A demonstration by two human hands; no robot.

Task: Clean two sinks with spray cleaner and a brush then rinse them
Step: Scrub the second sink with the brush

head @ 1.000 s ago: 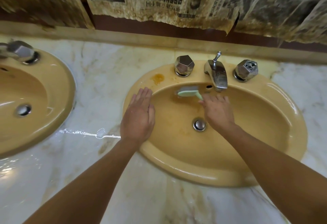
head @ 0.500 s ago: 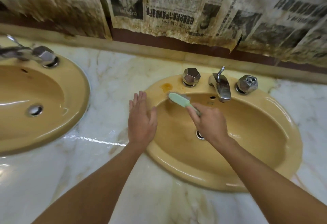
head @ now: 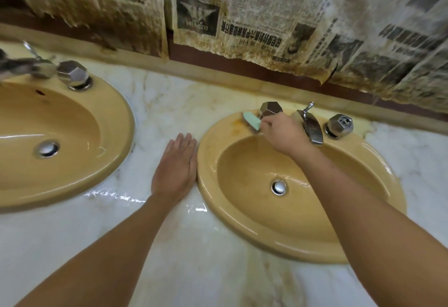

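One brush (head: 252,119), axis diagonal, head back-left, R hand (head: 283,134) fingers clamped on; L hand (head: 175,171) fingers flat, together.

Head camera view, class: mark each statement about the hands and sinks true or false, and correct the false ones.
1. The right hand holds a green brush at the back rim of the right sink. True.
2. The left hand lies inside the left sink. False: it lies flat on the counter beside the right sink.
3. Water streams from the right sink's tap. False: no stream shows.
4. Newspaper hangs on the wall behind the sinks. True.
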